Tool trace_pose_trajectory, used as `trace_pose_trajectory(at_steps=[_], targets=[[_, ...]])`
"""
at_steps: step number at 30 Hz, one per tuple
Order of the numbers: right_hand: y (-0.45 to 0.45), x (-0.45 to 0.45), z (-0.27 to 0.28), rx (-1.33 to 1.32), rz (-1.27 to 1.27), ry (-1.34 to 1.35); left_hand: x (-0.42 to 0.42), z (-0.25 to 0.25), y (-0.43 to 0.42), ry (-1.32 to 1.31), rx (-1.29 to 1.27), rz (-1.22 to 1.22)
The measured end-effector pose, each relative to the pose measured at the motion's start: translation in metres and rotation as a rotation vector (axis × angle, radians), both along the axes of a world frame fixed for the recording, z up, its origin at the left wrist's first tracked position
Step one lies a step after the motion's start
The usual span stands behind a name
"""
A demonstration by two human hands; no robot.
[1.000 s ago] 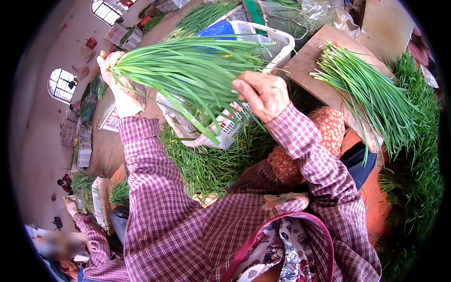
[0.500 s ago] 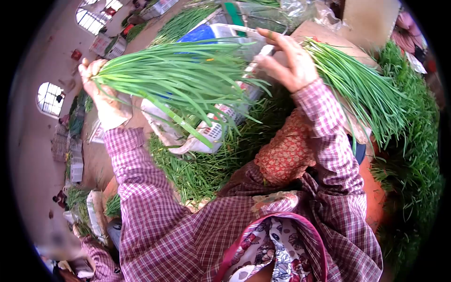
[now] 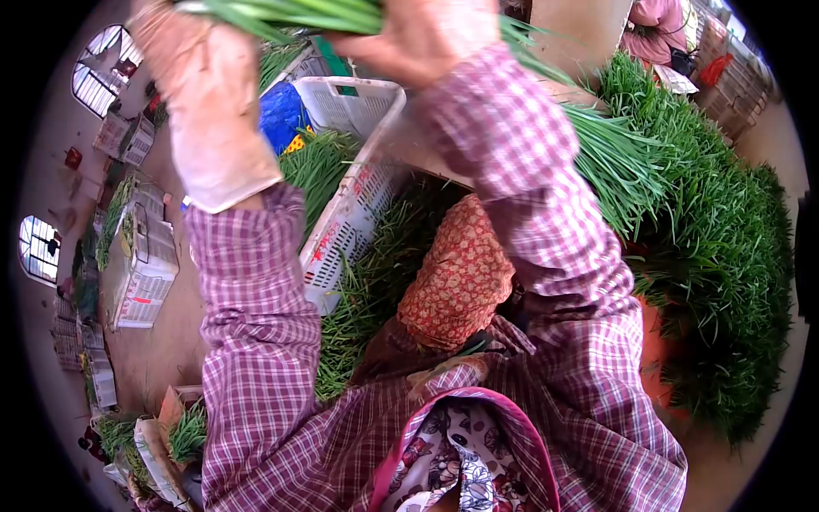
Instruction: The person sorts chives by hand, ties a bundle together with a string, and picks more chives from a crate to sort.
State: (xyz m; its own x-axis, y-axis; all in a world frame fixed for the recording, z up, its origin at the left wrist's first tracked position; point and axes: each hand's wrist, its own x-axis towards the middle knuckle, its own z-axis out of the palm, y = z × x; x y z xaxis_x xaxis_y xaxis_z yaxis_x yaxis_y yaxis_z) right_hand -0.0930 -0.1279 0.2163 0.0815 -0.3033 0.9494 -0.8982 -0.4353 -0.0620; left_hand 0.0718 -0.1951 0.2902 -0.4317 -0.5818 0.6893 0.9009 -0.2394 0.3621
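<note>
A bunch of long green chives [image 3: 299, 13] stretches between my two hands at the top edge of the view. My left hand [image 3: 192, 60], in a pale thin glove, grips it at the left end; its fingertips are cut off by the frame. Closed around the right part of the bunch is my right hand [image 3: 422, 38], blurred, with its thumb low. Below them stands a white plastic crate [image 3: 354, 209] with more chives [image 3: 320, 175] and a blue bag [image 3: 281, 115] inside. Another pile of chives [image 3: 618, 158] lies to the right of my right forearm.
Loose green leaves [image 3: 341, 341] cover the ground beside the crate. A big heap of greens [image 3: 725, 247] stands on the right. Another white crate [image 3: 147, 264] is on the floor at left. A person in pink [image 3: 661, 34] sits at the far upper right.
My left hand has lifted the chives up toward the top edge. My right hand has moved left and up from the crate rim onto the bunch. The view has shifted.
</note>
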Motion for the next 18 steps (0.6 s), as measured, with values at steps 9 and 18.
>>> trace_pose_trajectory(at_steps=[9,18], targets=[[0.046,-0.185,-0.057,0.313,-0.525,0.358,-0.209,-0.145,0.002,-0.121,0.336,0.049],[-0.023,-0.200,-0.184,0.986,-0.401,0.000,-0.228,-0.278,-0.077,-0.295,0.801,-0.037]])
